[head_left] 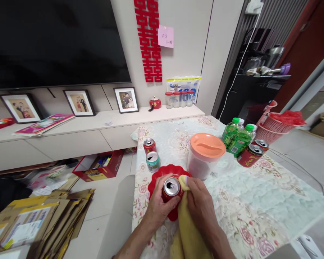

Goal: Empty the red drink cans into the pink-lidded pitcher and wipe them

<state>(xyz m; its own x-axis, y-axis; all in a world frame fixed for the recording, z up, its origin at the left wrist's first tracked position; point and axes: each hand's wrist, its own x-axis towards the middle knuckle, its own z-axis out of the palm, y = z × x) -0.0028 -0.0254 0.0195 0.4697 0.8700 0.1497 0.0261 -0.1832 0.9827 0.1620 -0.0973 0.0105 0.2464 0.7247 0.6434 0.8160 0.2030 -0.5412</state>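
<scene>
Head camera, facing forward and down, close above left hand [158, 208], right hand [201, 201]

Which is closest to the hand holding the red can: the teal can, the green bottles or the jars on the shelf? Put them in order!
1. Teal can, just beyond the left hand.
2. Green bottles, far over to the right.
3. Jars, back on the shelf.

A: Which markings are legible?
B: Item 1: red double-happiness sign [148, 39], far wall. Item 2: pink note [165, 36] just right of it, handwritten (opening marks resemble "35"; remainder illegible). Item 3: blue-and-white bag [183, 85], far shelf [124, 118], large numerals, apparently "100".
A: The held can [172, 187]?
B: Print too small to read.
</scene>
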